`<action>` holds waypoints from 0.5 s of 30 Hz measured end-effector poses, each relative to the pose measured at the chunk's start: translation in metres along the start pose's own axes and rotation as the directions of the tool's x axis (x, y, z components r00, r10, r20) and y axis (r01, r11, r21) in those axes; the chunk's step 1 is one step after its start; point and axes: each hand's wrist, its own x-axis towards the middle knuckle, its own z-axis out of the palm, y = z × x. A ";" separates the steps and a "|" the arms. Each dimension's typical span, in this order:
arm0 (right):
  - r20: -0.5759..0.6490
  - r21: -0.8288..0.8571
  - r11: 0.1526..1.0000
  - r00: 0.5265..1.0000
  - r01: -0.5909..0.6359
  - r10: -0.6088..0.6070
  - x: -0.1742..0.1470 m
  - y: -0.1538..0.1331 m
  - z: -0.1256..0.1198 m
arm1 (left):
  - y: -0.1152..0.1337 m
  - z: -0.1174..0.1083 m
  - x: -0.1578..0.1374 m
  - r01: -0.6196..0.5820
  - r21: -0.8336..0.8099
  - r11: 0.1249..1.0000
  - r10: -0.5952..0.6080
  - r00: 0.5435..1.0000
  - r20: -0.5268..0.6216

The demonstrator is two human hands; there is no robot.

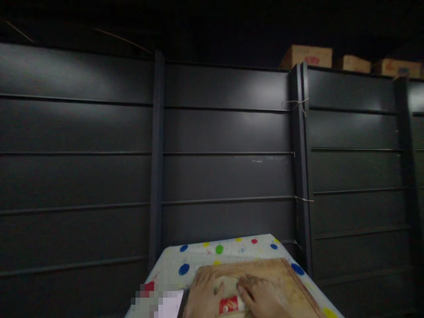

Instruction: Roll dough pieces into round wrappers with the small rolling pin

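Note:
Low in the head view, both of my hands rest over a wooden board [291, 282]. Between them lies a pale, flat, soft-looking piece [228, 284]; its kind is too blurred to name. A red label with light markings [229, 304] shows just below it, and I cannot tell whether the two are one thing. My left hand [202, 295] lies flat on the board's left side, fingers stretched forward, its thumb beside the pale piece. From the right, my right hand [265, 295] reaches in with bent fingers and thumb closed at the piece's right edge.
The board lies on a table with a white cloth [198, 258] of coloured dots. A pale flat sheet [170, 304] lies left of the board, near a blurred-out patch. Behind the table stands a dark panelled wall [228, 176], with cardboard boxes [311, 56] on top at right.

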 end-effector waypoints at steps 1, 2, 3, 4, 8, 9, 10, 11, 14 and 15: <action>-0.011 0.000 1.000 1.000 -0.010 0.010 0.007 0.002 0.000 | 0.002 -0.003 0.005 0.028 0.018 0.999 -0.029 0.999 0.020; -0.010 0.002 1.000 1.000 -0.014 0.014 0.014 0.005 0.001 | 0.004 -0.006 0.009 0.054 0.037 0.998 -0.056 0.998 0.042; -0.005 0.006 1.000 1.000 -0.011 0.011 0.020 0.008 0.002 | 0.005 -0.009 0.013 0.069 0.053 0.996 -0.072 0.996 0.057; 0.004 0.011 1.000 1.000 -0.007 0.007 0.027 0.012 0.003 | 0.007 -0.011 0.017 0.066 0.063 0.996 -0.070 0.996 0.058; 0.019 -0.021 0.998 0.998 -0.060 0.060 0.048 0.026 0.008 | 0.004 -0.012 0.028 0.033 0.052 0.998 -0.032 0.999 -0.015; 0.011 -0.043 0.996 0.997 -0.074 0.074 0.052 0.028 0.009 | 0.001 -0.010 0.031 0.028 0.045 0.999 -0.026 0.999 -0.038; 0.001 -0.063 0.995 0.997 -0.078 0.078 0.055 0.030 0.009 | -0.001 -0.007 0.034 0.023 0.039 0.999 -0.021 0.998 -0.059; -0.009 -0.078 0.994 0.997 -0.075 0.074 0.059 0.031 0.010 | -0.004 -0.004 0.038 0.016 0.033 0.999 -0.013 0.997 -0.078; -0.046 -0.098 0.993 0.997 -0.072 0.067 0.068 0.034 0.010 | -0.010 0.003 0.049 0.007 0.030 1.000 -0.003 0.992 -0.129; -0.068 -0.102 0.991 0.994 -0.088 0.081 0.071 0.035 0.010 | -0.011 0.004 0.053 0.010 0.032 0.999 -0.006 0.991 -0.137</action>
